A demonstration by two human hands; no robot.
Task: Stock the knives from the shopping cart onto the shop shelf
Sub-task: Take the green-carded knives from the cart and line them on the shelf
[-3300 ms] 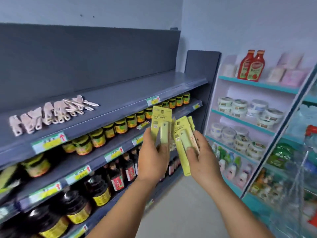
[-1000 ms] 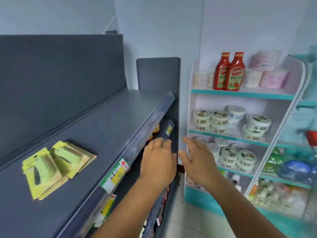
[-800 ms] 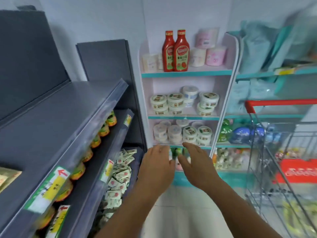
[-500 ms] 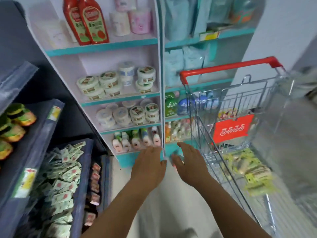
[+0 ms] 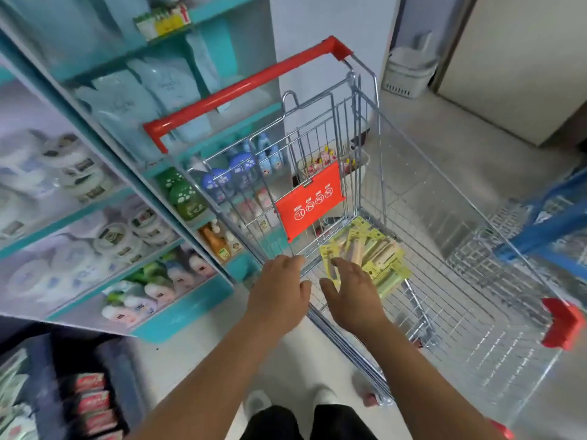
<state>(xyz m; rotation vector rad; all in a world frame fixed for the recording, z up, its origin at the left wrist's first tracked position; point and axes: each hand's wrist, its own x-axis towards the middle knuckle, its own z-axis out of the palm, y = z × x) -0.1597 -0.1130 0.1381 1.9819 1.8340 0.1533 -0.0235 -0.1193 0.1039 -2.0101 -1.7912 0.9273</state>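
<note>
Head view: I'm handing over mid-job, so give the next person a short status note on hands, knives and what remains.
Left hand: open, empty, near the rim of the wire shopping cart with the red handle.
Right hand: open, empty, reaching over the rim toward the knives.
Yellow-green carded knife packs: a loose pile on the cart floor, none gripped.
The destination shelf is out of view, so stocked progress cannot be confirmed.
Left: lift the packs out and shelve them.

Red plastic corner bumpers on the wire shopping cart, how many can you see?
2. One red plastic corner bumper sits on the cart's right-hand corner; a second peeks in at the bottom edge, mostly cut off. Other corners may carry more, hidden or out of frame.
</note>
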